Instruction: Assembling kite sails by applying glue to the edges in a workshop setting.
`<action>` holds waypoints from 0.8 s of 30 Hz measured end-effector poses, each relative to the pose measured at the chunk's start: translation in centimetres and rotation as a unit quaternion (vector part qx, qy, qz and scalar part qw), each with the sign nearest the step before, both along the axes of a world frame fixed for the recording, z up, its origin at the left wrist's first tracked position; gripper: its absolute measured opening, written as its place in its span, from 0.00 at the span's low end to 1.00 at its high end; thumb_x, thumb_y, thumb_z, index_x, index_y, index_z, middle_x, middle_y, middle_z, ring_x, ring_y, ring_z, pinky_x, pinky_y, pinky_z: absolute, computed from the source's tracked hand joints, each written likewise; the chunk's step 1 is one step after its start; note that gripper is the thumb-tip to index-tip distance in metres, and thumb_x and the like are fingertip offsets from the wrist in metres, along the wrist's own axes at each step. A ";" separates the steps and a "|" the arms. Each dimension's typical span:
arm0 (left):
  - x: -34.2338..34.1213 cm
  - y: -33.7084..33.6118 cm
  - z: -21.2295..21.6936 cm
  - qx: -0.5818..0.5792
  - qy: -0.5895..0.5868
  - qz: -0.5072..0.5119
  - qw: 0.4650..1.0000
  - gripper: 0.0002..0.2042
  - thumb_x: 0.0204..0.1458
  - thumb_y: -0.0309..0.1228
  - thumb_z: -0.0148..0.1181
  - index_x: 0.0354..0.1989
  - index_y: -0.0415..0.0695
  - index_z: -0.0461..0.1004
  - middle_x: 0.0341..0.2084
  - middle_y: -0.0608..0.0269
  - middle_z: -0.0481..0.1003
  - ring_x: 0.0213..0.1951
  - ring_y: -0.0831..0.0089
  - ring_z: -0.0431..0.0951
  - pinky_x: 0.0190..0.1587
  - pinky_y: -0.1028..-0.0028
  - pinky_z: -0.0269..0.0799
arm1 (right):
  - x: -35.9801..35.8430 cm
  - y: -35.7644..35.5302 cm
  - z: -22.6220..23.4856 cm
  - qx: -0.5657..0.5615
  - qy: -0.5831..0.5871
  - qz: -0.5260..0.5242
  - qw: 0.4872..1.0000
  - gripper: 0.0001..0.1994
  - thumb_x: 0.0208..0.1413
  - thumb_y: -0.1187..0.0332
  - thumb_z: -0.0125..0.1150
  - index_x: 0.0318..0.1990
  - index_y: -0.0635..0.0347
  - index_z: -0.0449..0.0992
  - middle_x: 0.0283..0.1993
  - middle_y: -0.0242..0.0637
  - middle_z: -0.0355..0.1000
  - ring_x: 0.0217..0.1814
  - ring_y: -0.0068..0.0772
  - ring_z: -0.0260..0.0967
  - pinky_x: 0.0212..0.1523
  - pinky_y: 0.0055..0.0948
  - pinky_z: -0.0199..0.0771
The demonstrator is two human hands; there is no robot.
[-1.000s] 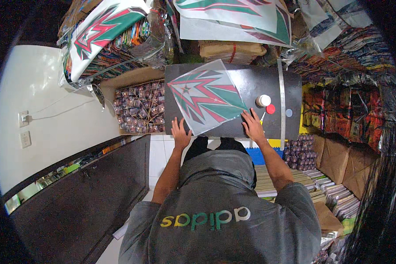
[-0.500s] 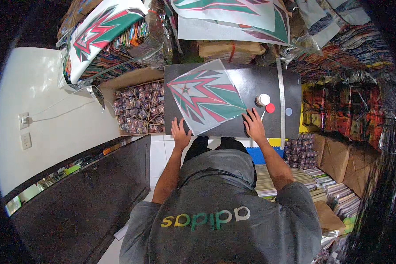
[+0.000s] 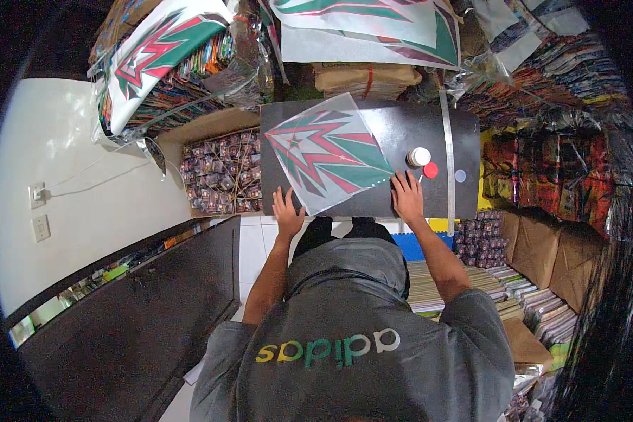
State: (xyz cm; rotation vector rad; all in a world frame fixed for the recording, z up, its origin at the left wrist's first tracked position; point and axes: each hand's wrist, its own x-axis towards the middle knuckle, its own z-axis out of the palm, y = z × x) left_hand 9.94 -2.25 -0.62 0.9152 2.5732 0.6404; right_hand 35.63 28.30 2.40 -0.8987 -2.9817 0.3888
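Note:
A kite-shaped sheet (image 3: 330,151) with green, red and grey jagged shapes lies on a dark tabletop (image 3: 373,112). My left hand (image 3: 288,212) rests with fingers spread beside the sheet's near corner, the thumb side close to it. At the sheet's right corner, my right hand (image 3: 407,197) has its fingers stretched out over the tabletop. Small white dots show along the sheet's lower right edge, close to those fingertips. Just beyond the right hand stand a white-topped jar (image 3: 418,157) and a red lid (image 3: 430,170). A thin white stick sits between lid and hand; whether the fingers touch it is unclear.
A long ruler-like strip (image 3: 451,190) crosses the tabletop at the right, beside a small pale disc (image 3: 460,175). An open carton of small wrapped packs (image 3: 221,172) stands left. More patterned sheets (image 3: 359,42) lie beyond the table. Stacked papers (image 3: 443,281) sit near my right arm.
My right hand has shifted slightly up and right from the sheet's lower right edge, where the white dots now show more plainly. My left hand stays nearly in place.

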 end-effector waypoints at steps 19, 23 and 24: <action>0.2 0.3 0.2 -0.009 0.003 -0.004 1.000 0.41 0.49 0.37 0.70 0.72 0.48 0.55 0.73 0.41 0.46 0.74 0.36 0.44 0.66 0.33 0.49 | 0.3 -0.1 -1.7 -0.095 0.147 -0.106 0.979 0.23 0.58 0.68 0.61 0.63 0.56 0.70 0.66 0.45 0.66 0.72 0.51 0.57 0.70 0.50 0.57; 0.0 -0.1 0.0 -0.016 -0.006 -0.003 1.000 0.41 0.50 0.38 0.69 0.72 0.50 0.54 0.74 0.43 0.44 0.74 0.37 0.42 0.68 0.33 0.46 | -0.3 -0.7 -0.2 -0.052 0.113 -0.058 0.991 0.22 0.58 0.68 0.61 0.61 0.51 0.73 0.67 0.48 0.64 0.71 0.54 0.57 0.69 0.50 0.59; 0.0 -0.2 -0.1 -0.020 -0.017 -0.001 1.000 0.42 0.51 0.39 0.69 0.73 0.52 0.52 0.75 0.45 0.42 0.74 0.38 0.40 0.69 0.34 0.43 | -0.4 -0.7 0.0 -0.039 0.097 -0.056 0.993 0.21 0.58 0.67 0.61 0.61 0.49 0.74 0.67 0.48 0.64 0.71 0.55 0.57 0.69 0.51 0.60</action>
